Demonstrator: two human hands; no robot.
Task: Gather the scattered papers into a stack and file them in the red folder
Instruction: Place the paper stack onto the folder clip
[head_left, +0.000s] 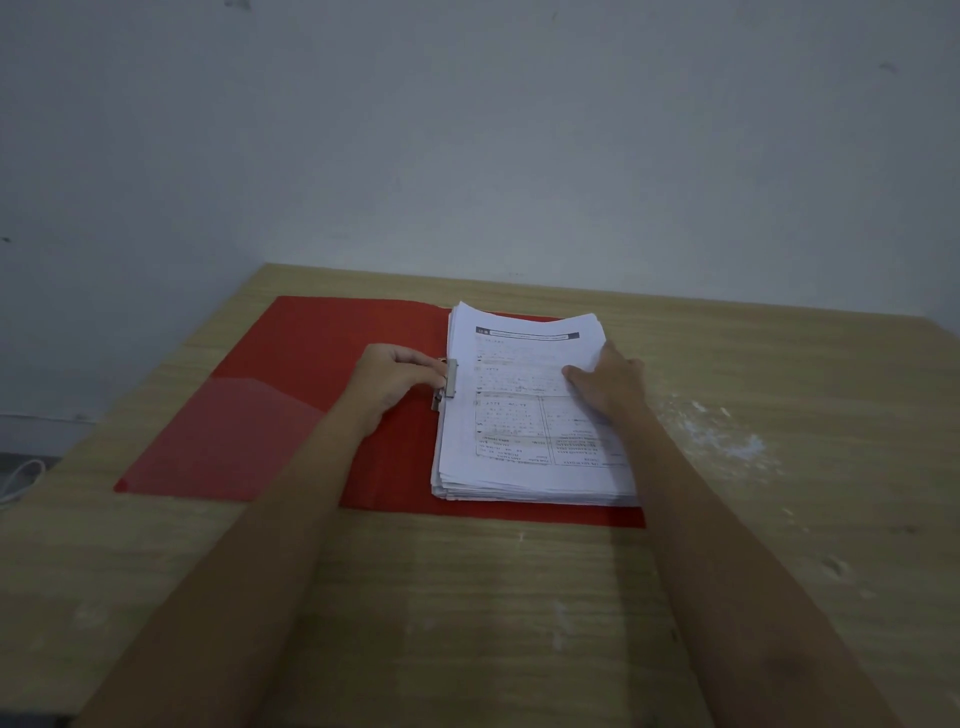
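Observation:
The red folder (291, 395) lies open flat on the wooden table, with a clear pocket on its left flap. A thick stack of printed papers (524, 431) sits on the folder's right half, edges roughly squared. My left hand (395, 382) pinches the metal clip (448, 383) at the stack's left edge, by the folder's spine. On the right side of the top sheet rests my right hand (608, 384), fingers spread and pressing down.
The wooden table (467, 597) meets a pale wall at its far edge. White smudges mark the tabletop to the right of the folder (727, 436). A white cable (21, 483) lies on the floor at the far left.

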